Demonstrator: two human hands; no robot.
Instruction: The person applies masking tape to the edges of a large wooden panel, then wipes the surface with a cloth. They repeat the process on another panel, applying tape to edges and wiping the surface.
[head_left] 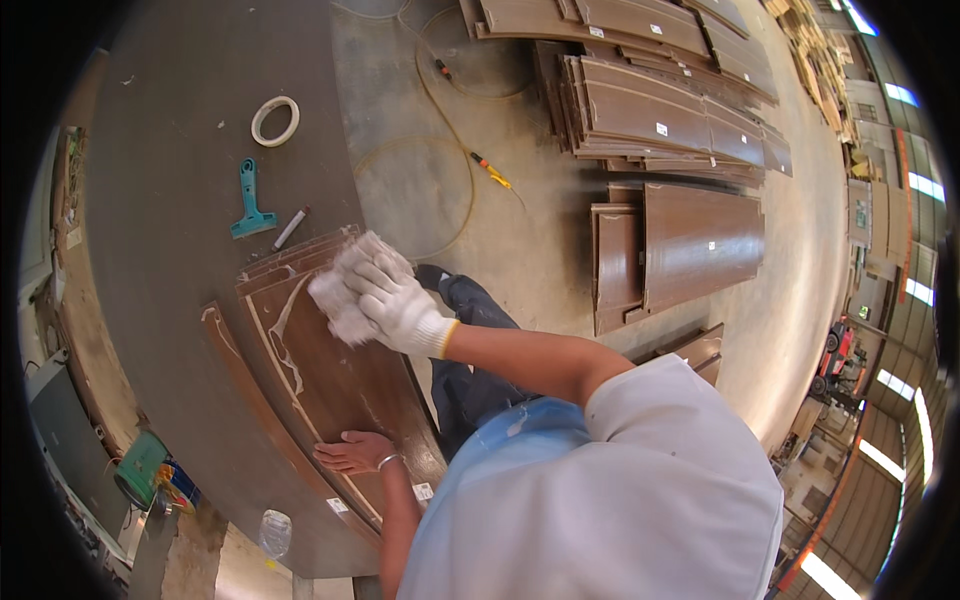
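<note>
My right hand (405,308), in a white knitted glove, is closed around a wad of white fluffy cloth (342,300). It presses the wad onto the far end of a brown panel (345,365) on the dark table. My bare left hand (356,453) lies flat near the panel's nearer end, fingers stretched out, a band around the wrist. Wrinkled clear film (284,335) runs along the panel's left side. Beside that edge lies a long, narrow brown strip (250,385). Small white labels (423,491) show near the close end.
On the table (180,200) lie a teal scraper (251,200), a tape roll (275,121) and a white marker (290,230). A clear plastic bottle (275,533) is at the near edge. Stacked brown panels (670,120) and a hose with a yellow-orange nozzle (491,171) lie on the floor.
</note>
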